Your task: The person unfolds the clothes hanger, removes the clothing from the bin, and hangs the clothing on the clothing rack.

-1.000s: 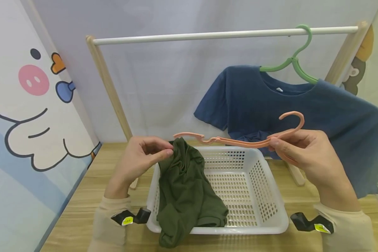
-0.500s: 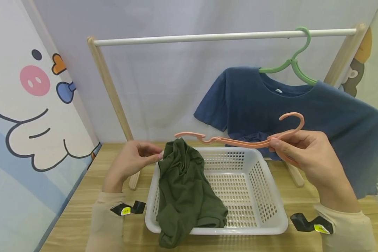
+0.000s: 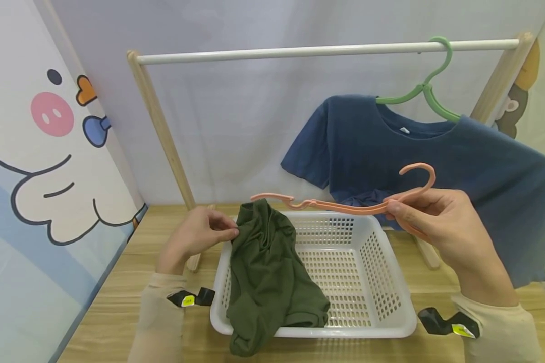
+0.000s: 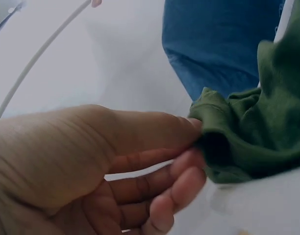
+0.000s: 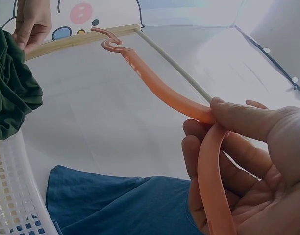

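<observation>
In the head view, a bunched dark green garment (image 3: 272, 272) drapes over the left part of a white perforated basket (image 3: 345, 331). My left hand (image 3: 199, 234) pinches the garment's upper left edge between thumb and fingers; the left wrist view shows the cloth (image 4: 238, 142) at the fingertips. With thumb and fingers my right hand (image 3: 440, 222) grips an orange plastic hanger (image 3: 345, 207) near the base of its hook. The hanger's far arm points left, its end just above the garment's top in the head view. The right wrist view shows that end apart from the green cloth (image 5: 12, 88).
Behind the basket stands a rack with a white rail (image 3: 277, 53) and wooden posts (image 3: 161, 131). A navy T-shirt (image 3: 390, 156) hangs at its right on a green hanger (image 3: 436, 98). Everything stands on a wood-grain table (image 3: 109, 312).
My left hand lets go of the garment's top, draws back left, then takes hold of its edge slightly lower. My right hand and the orange hanger stay nearly still.
</observation>
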